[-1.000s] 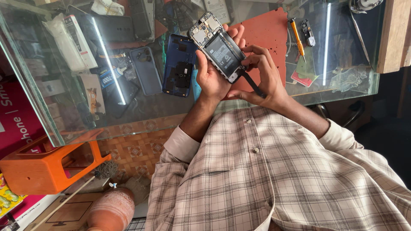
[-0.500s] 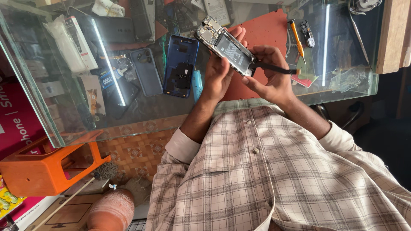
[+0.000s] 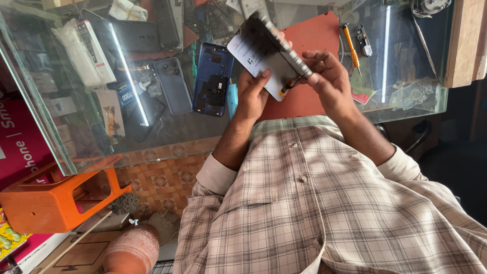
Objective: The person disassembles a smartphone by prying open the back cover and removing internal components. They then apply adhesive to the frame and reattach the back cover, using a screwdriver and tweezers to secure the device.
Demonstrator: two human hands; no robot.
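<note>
Glossy black, the flat rectangular phone screen panel [image 3: 264, 53] sits tilted between both hands above the glass counter [image 3: 167, 129], its face reflecting white light. Left hand [image 3: 253, 96] grips it from below, fingers up the back w/ a fingertip on the near face; right hand [image 3: 329, 81] pinches the panel's right long edge, thumb & fingers closed on the thin side. Both hands clamped on it, panel raised off the counter.

Just left of the left hand: slim light-blue tool [image 3: 232, 99] lying on the glass, then a dark blue phone back shell [image 3: 212, 78] w/ its inside parts showing, then a grey-blue phone back cover [image 3: 173, 85]. Behind & under the hands: red-orange work mat [image 3: 314, 35]. Right of the right hand: orange-handled screwdriver [image 3: 351, 48] w/ a small dark part [image 3: 363, 40] just beside it. Far left of the hands, below counter level: orange plastic stool [image 3: 48, 200]. Nearest the camera: checked beige shirt [image 3: 324, 213], sleeves rolled at both forearms.
</note>
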